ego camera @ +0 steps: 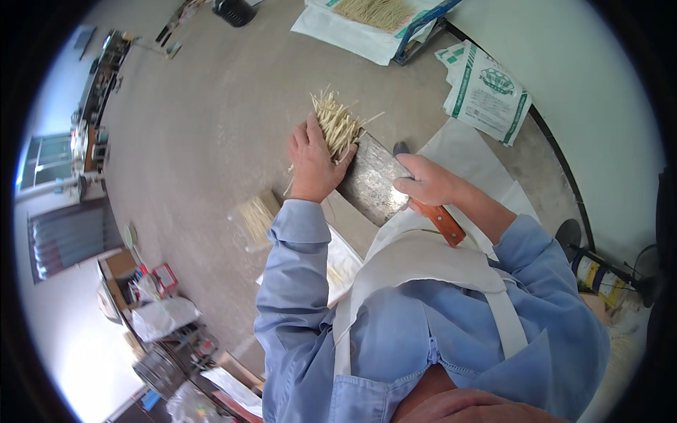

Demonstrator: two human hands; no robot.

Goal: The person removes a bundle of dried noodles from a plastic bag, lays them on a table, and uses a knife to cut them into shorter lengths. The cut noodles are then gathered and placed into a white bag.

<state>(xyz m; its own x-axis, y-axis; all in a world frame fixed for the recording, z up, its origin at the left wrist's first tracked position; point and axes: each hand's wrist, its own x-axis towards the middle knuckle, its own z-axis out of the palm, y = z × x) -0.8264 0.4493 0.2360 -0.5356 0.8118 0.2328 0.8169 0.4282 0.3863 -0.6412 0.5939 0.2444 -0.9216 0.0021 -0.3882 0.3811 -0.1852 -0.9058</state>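
A bundle of thin, pale dried stalks [338, 124] is held in my left hand [317, 161], with its uneven ends pointing away from me. My right hand [431, 180] grips a broad cleaver [375, 180] where the wide metal blade meets its riveted wooden handle. The blade's far edge lies close against the bundle, beside my left thumb; whether it touches the stalks cannot be told. A white apron covers my front below the cleaver.
Near my left forearm, more stalks [258, 219] lie in a low stack. Further stalks [375, 11] rest on white sacking by a blue metal frame [423, 26]. A printed white sack [489, 90] lies by the wall at right. Cluttered shelving [180, 359] stands at lower left.
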